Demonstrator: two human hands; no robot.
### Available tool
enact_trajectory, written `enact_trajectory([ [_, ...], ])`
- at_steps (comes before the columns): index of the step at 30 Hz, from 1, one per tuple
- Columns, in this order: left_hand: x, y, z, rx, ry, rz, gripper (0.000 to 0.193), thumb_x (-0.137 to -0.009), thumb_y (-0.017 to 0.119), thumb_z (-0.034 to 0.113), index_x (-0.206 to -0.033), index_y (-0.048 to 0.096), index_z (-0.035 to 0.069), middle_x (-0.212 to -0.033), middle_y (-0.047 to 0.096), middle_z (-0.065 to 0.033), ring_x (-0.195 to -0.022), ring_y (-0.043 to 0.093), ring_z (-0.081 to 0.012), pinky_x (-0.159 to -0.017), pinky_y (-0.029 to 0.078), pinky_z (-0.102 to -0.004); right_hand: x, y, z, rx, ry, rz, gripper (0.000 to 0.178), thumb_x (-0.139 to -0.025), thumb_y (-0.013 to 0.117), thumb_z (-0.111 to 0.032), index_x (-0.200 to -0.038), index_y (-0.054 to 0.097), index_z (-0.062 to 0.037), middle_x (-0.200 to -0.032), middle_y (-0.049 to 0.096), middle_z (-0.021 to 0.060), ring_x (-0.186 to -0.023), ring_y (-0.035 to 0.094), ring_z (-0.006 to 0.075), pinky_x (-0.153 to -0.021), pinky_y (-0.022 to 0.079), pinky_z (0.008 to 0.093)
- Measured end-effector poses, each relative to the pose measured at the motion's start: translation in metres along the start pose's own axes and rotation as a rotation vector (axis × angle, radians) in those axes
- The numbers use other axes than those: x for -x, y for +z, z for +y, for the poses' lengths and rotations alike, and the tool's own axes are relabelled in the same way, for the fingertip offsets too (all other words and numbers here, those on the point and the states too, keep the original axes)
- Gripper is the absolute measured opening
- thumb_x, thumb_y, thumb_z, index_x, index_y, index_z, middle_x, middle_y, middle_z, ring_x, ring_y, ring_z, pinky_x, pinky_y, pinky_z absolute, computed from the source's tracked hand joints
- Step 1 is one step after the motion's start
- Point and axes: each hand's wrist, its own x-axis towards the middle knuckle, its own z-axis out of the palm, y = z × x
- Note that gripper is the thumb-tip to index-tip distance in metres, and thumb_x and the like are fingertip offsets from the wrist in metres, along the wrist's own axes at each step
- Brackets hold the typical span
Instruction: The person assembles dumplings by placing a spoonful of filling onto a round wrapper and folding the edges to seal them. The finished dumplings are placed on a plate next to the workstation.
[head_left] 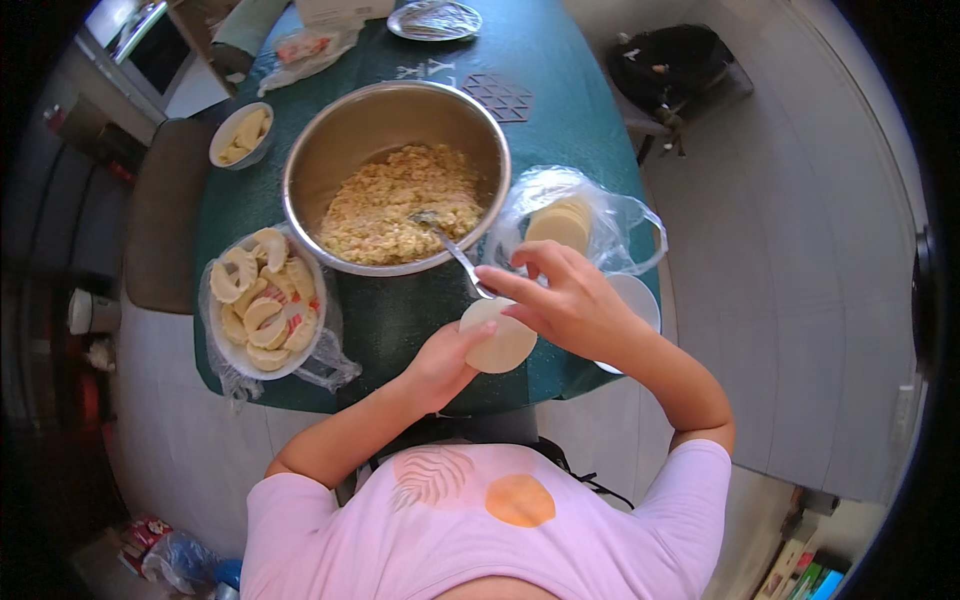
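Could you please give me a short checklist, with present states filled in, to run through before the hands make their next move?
1. Round, pale dough wrapper held: ok, in the left hand.
2. Wrapper's visible face free of filling: ok, it looks bare.
3. Silver metal spoon gripped securely: cannot tell; the right hand is at its handle.
4. Yellowish chopped filling available: ok, plenty in the round, shiny metal bowl.
5. Spare round, pale wrappers within reach: ok, stacked at the clear plastic bag, beyond the right hand.
6. White oval plate fully clear: not ok, crescent-shaped, pale dumplings lie on it.
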Motion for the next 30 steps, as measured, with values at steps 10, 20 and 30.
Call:
enact_trajectory([
  [10,0.055,-0.04,0.016,-0.441,0.131,0.154,0.031,-0.096,0.051,0.023,-0.115,0.058,-0.001,-0.103,0.064,-0.0045,-0.093,0.059,-0.0095,-0.083,0.047,-0.026,-0.043,0.021,0.004,0.005,-0.204,-0.096,0.032,-0.07,0.068,-0.002,-0.101,0.062,-0.0053,-0.099,0.056,0.0104,-0.087,0.058,0.0262,-0.071,0.05,0.0343],
  [20,0.063,-0.058,0.025,-0.434,0.205,0.181,0.026,-0.092,0.057,0.015,-0.112,0.055,-0.002,-0.1,0.063,-0.0061,-0.088,0.06,-0.0106,-0.079,0.049,-0.0252,-0.095,0.003,0.043,-0.031,0.024,-0.018,0.016,-0.085,0.059,-0.004,-0.1,0.061,0.0003,-0.098,0.06,0.015,-0.086,0.061,0.0322,-0.074,0.051,0.0372],
  [30,0.069,-0.062,0.045,0.06,-0.045,0.137,0.037,-0.086,0.058,0.006,-0.118,0.045,-0.006,-0.115,0.056,-0.0169,-0.102,0.06,-0.0239,-0.09,0.049,-0.0366,-0.084,0.002,0.024,-0.021,0.03,-0.174,0.011,-0.088,0.056,-0.01,-0.09,0.059,0.0002,-0.083,0.055,0.0144,-0.073,0.058,0.031,-0.066,0.049,0.0395],
])
